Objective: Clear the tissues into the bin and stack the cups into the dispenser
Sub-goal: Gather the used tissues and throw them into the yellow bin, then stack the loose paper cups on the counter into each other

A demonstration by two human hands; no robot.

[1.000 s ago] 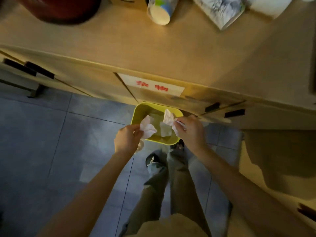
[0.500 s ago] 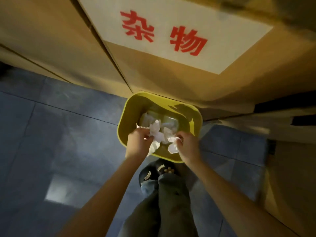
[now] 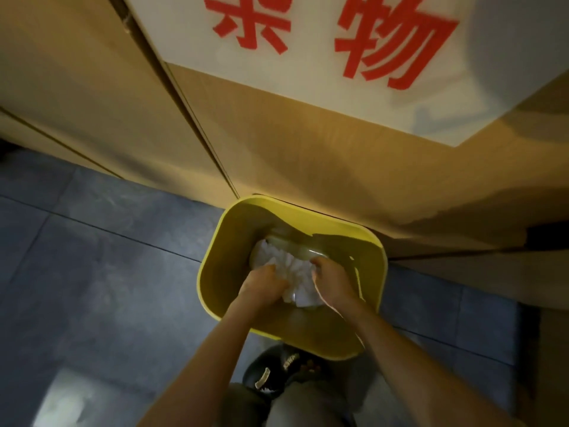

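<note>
1. Left hand [image 3: 264, 283]: lower centre, curled shut on crumpled white tissues [image 3: 292, 272].
2. Right hand [image 3: 331, 280]: likewise clutching that wad.
3. Tissues: inside yellow bin [image 3: 215, 266].
4. Bin: against labelled cabinet [image 3: 277, 143], on grey tiles [image 3: 107, 272].

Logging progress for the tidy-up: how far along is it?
Done: nothing confirmed. In hand: left hand and right hand are inside the yellow plastic bin, on crumpled white tissues. Left: letting go; cups and dispenser are out of view.
</note>
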